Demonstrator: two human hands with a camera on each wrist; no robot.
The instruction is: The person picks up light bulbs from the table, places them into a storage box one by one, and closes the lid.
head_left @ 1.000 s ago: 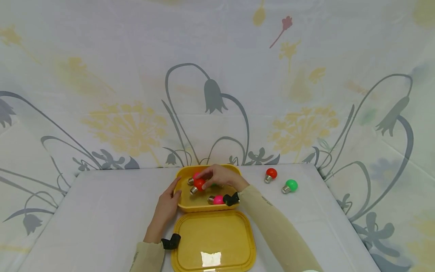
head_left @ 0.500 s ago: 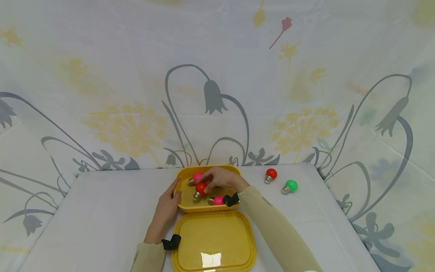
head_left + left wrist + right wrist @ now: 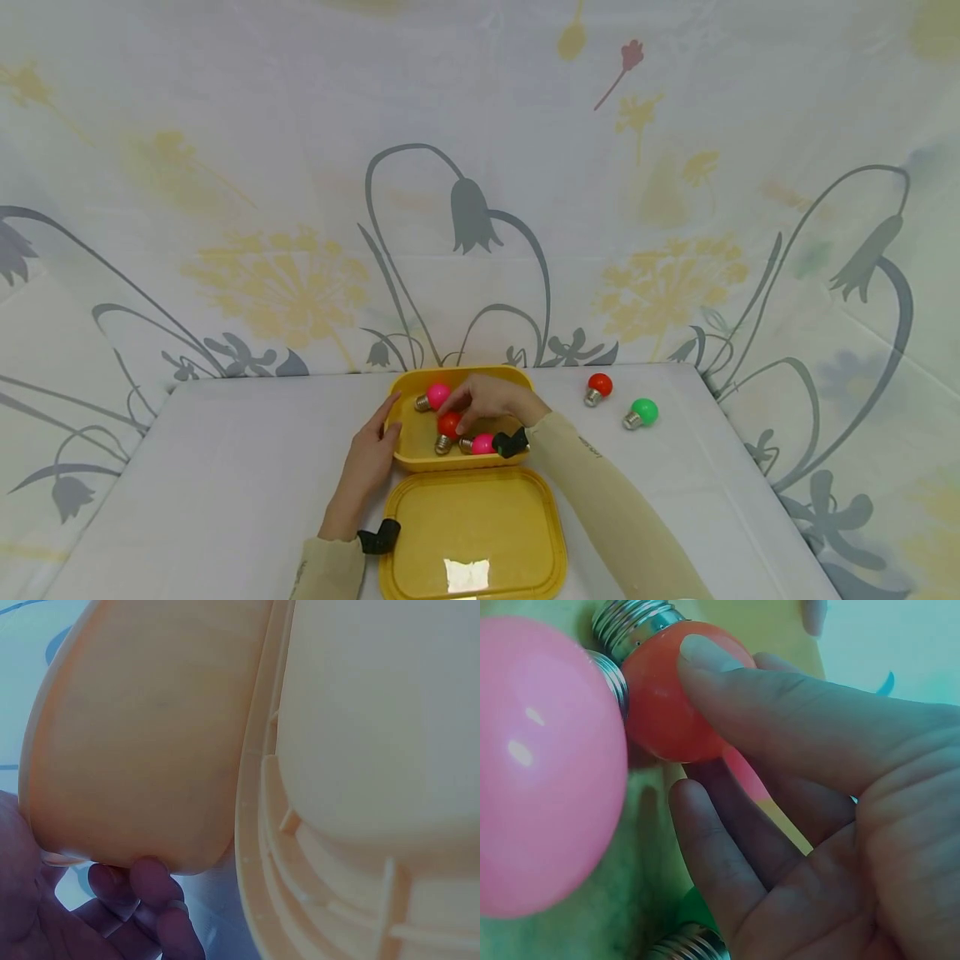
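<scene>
Inside the yellow plastic box, my right hand pinches a red light bulb between thumb and fingers, its metal screw base pointing toward me. Close beside it lie two pink bulbs, one farther back and one near the front wall. Part of a green bulb shows under my hand in the right wrist view; the hand hides it from the head camera. My left hand holds the left side of the box, thumb at the rim, with bent fingers against the outer wall.
A yellow lid lies on the white table directly in front of the box. To the right of the box rest another red bulb and a green bulb. A flower-patterned cloth stands behind the table.
My right hand has shifted the red bulb slightly right and toward me, and its base has swung from pointing left to pointing at me. The left hand stays in place.
</scene>
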